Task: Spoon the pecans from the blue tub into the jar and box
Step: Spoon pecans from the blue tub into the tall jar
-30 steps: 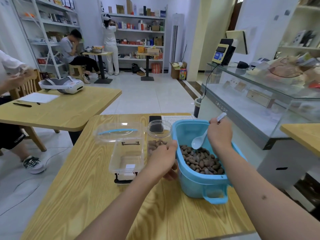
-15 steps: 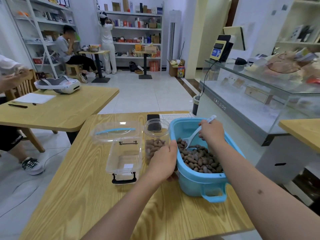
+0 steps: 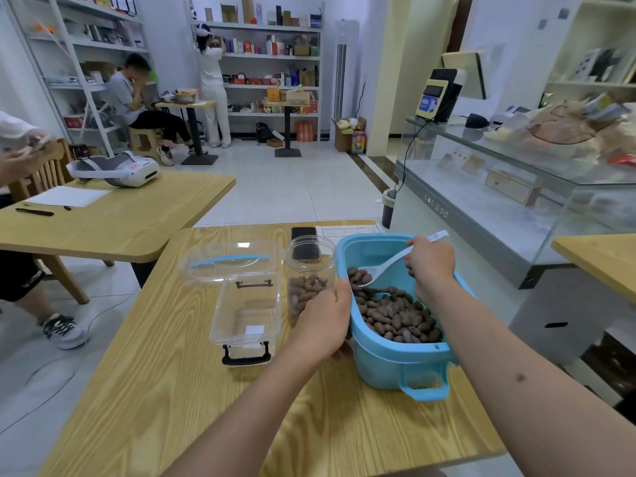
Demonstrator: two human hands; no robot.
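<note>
A few pecans (image 3: 359,277) are now carried in the white spoon (image 3: 385,266), which a second ago was empty above the heap; it is gripped by the right hand (image 3: 430,261) inside the blue tub (image 3: 395,363). Just left, the part-filled jar (image 3: 309,277) is clasped by the left hand (image 3: 323,321). Beyond it, the clear box (image 3: 247,304) holds none. Transfer to the jar is judged next.

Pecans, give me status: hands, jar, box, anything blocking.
Right hand grips spoon, loaded, above tub. Left hand holds jar, part full. Box open, empty. Nothing blocking.
</note>
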